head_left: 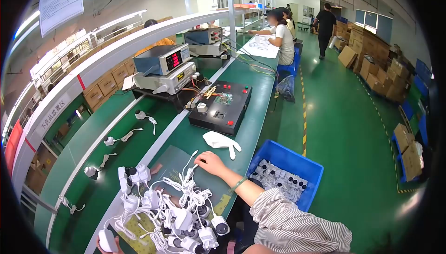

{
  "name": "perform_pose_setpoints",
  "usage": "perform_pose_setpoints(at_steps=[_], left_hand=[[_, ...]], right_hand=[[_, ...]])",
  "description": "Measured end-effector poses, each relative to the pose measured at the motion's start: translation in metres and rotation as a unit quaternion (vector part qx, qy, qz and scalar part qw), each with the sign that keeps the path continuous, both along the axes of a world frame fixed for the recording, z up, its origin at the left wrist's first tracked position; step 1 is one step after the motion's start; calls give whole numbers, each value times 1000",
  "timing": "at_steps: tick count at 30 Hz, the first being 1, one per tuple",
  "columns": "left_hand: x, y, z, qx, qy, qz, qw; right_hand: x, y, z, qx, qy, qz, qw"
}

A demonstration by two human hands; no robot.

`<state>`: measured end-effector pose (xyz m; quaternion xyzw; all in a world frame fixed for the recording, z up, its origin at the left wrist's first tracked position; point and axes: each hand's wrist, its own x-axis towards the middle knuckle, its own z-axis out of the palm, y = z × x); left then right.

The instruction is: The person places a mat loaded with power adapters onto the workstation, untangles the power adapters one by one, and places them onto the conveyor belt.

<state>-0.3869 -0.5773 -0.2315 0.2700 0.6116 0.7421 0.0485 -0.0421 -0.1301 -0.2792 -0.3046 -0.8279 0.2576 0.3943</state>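
A heap of white power adapters with bundled white cables [186,212] lies on the green bench. At the lower left, my left hand [116,245] is closed round a white adapter [108,241], partly out of view. My right hand [210,162], with a bangle at the wrist, is beside the upper end of the heap, fingers bent together close to a thin white cable; whether they hold it is too small to tell. Just beyond it lies a white glove [222,143]. Farther up the bench is a black test box [220,107] with a small circuit board and red buttons.
A blue bin [316,175] of adapters stands right of the bench. Meters [162,61] with lit displays sit on a shelf behind the test box. Single adapters [92,172] lie on the left strip. Seated people work farther along; a person in black [326,26] is in the aisle.
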Motion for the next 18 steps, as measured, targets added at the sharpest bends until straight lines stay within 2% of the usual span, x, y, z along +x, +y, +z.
perform_pose_setpoints(at_steps=[4, 7, 8, 11, 13, 16, 18], left_hand=[[-4, -3, -12, 21, 87, 71, 993], [-11, -17, -29, -43, 179, 35, 982], [1, -17, -20, -49, 181, -18, 982], [38, 5, 26, 107, 55, 51, 992], [52, 14, 42, 176, 111, 74, 975], [40, -9, 42, 136, 123, 76, 980], [28, -24, 29, 55, 127, 57, 989]], right_hand=[[1, -1, 4, -11, 0, 2, 1000], [0, -2, 3, -4, 4, 1, 1000], [1, -3, 5, -5, 2, -2, 1000], [0, -3, 3, -1, 4, -3, 1000], [1, -3, 4, -6, 4, -2, 1000], [0, -3, 3, -6, 2, 1, 1000], [0, -2, 3, -6, 3, 1, 1000]])
